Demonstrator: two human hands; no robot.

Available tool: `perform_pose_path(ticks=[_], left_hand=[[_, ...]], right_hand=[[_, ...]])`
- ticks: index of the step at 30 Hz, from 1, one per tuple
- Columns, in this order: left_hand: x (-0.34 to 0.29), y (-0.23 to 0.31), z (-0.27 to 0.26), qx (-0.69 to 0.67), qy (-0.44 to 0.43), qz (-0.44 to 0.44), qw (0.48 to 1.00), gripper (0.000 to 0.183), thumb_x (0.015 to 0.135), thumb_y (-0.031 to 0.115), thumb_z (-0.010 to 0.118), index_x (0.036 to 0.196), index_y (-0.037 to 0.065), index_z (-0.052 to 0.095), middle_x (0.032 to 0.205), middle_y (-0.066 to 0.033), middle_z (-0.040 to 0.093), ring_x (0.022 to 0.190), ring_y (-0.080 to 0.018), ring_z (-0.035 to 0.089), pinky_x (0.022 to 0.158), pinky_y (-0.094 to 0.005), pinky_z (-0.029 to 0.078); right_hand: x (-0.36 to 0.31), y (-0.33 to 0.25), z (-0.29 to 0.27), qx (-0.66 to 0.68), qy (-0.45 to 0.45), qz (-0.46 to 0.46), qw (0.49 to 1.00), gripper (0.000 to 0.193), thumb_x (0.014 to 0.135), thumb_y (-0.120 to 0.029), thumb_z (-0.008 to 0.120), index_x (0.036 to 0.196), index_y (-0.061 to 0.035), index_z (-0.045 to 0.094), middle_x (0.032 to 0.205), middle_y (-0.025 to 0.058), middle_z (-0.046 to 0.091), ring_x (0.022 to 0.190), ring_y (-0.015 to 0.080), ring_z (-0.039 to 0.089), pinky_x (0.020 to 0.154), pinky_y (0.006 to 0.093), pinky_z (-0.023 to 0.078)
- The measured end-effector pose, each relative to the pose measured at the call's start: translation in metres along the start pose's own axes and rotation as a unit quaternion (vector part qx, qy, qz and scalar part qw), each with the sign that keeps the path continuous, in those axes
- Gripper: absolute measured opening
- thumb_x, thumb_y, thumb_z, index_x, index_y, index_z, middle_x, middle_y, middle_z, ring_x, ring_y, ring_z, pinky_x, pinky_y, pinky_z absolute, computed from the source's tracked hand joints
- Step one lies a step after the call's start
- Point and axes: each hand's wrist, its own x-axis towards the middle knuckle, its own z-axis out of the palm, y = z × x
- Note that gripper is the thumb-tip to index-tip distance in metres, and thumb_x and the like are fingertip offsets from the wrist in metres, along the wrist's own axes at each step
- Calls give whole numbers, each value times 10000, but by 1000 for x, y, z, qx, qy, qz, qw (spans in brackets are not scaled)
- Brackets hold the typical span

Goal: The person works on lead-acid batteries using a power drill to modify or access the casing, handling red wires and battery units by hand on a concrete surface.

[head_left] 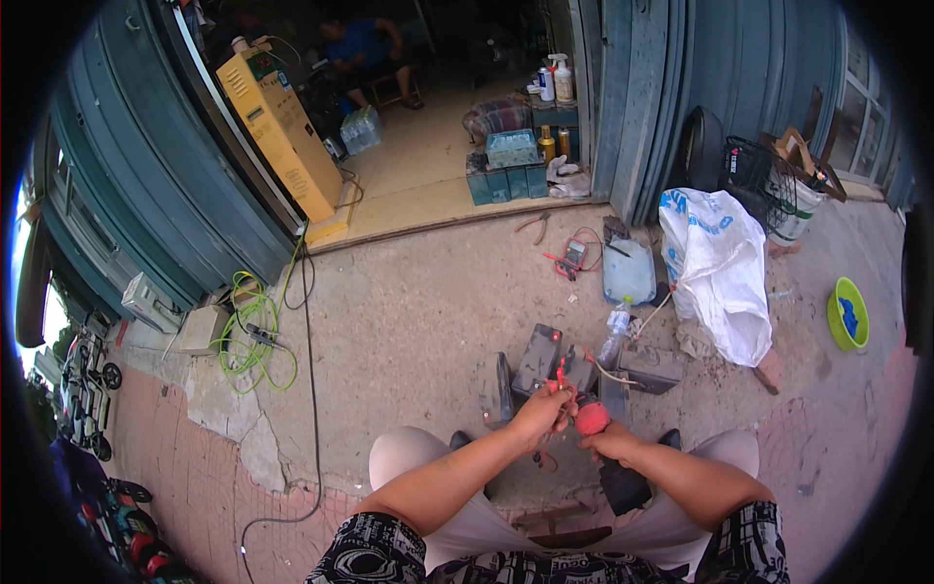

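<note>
My right hand [613,444] grips a red and black cordless drill [592,419], its dark battery pack [625,489] hanging below toward my right knee. Close beside the drill's front, my left hand [541,417] has its fingers closed on a red wire [561,374] that sticks up past the fingertips. Just beyond both hands, several dark block-shaped batteries stand or lie on the concrete: an upright one [537,356], a narrow one [502,385] at the left and another [650,372] at the right. A pale cable [611,374] runs to the right one. The drill's tip is hidden.
A clear plastic bottle [616,323], blue jug [628,273], multimeter [576,255] and pliers [532,226] lie farther ahead. White sack [715,258] and green basin [847,313] are right; green cable [255,336] and black cord [313,389] left. A person [358,44] sits inside the doorway.
</note>
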Motion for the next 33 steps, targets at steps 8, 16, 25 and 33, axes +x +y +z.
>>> perform_pose_path(ticks=[8,16,25,33], left_hand=[[-3,3,0,-23,16,2,1000,120,916,204,474,928,95,521,689,-11,527,482,-104,437,442,-234,339],[3,-8,-3,71,26,29,997,154,914,225,556,855,97,491,641,25,463,484,-76,411,428,-228,314],[12,12,-18,92,140,27,985,169,884,257,526,781,131,479,597,30,453,472,-102,428,434,-257,294],[31,3,-14,111,161,38,980,198,858,206,595,737,133,457,585,26,416,455,-99,393,417,-255,268]], right_hand=[[-6,-6,1,1,-4,-9,1000,185,711,-135,737,794,-50,595,629,47,580,488,152,543,446,301,427],[-15,-8,2,-3,5,-14,1000,237,695,-155,731,853,-49,590,695,36,574,501,143,529,461,298,428],[-18,-35,-14,-7,17,-16,1000,289,728,-242,659,899,-16,600,685,76,588,483,171,549,432,318,424],[-37,-74,-60,143,12,-45,989,222,774,-210,664,823,-12,575,629,33,528,482,143,546,418,282,433]])
